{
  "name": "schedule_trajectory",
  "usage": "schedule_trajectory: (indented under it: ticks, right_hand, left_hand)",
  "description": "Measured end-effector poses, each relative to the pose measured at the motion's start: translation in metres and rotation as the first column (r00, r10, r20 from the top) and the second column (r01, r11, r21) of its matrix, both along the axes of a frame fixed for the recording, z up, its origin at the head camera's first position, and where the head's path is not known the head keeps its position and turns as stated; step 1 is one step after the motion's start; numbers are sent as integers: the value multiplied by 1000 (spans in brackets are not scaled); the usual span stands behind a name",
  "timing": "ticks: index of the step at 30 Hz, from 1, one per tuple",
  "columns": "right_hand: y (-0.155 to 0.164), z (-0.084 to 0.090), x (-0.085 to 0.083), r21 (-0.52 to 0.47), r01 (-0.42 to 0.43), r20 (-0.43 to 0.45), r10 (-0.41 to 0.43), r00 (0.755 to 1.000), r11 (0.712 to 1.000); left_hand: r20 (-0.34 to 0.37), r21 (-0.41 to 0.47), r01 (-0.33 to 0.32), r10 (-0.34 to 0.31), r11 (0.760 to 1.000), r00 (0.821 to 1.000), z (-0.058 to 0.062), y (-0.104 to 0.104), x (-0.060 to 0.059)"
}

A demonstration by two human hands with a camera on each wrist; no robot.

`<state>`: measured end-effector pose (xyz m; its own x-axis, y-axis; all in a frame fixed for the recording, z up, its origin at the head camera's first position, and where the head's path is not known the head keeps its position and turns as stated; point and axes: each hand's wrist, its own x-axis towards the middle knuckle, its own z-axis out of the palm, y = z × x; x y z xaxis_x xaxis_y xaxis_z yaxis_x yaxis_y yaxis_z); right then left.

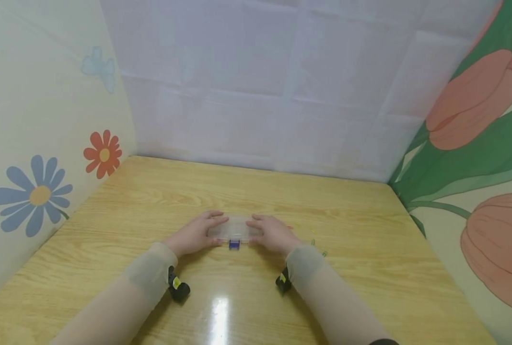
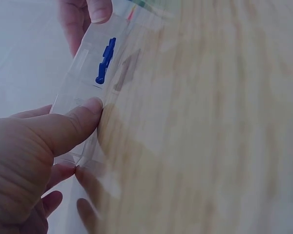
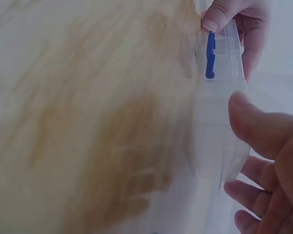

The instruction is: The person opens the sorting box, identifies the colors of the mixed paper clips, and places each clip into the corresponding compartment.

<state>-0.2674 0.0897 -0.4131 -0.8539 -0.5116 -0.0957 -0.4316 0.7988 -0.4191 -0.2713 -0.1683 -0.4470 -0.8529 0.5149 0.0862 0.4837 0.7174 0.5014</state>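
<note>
A small clear plastic box [image 1: 235, 229] with a blue latch [image 1: 234, 244] on its near side lies on the wooden table [image 1: 256, 191]. My left hand [image 1: 208, 230] grips its left end, thumb on the front and fingers over the back. My right hand [image 1: 266, 231] grips the right end the same way. In the left wrist view my thumb [image 2: 73, 124] presses the box [image 2: 85, 80] near the latch [image 2: 105, 61]. In the right wrist view the box [image 3: 219, 131] stands between my thumb [image 3: 256, 124] and fingers, with the latch [image 3: 210, 54] beyond.
A few small coloured bits [image 1: 318, 247] lie on the table just right of my right hand. Panels close the table in: flowers on the left [image 1: 40, 191], white sheet behind [image 1: 260, 96], tulips on the right [image 1: 476, 143].
</note>
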Motion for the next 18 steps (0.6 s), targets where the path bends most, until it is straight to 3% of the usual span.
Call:
schedule_trajectory:
  ticks: [8, 18]
  right_hand:
    - [2, 4, -1, 12, 2, 32, -3, 999, 1000]
    - [2, 8, -3, 11, -25, -4, 25, 1000, 1000]
  left_hand:
    - [-35, -1, -9, 9, 1000, 999, 1, 1, 2]
    - [-54, 26, -23, 24, 999, 998, -3, 0, 0]
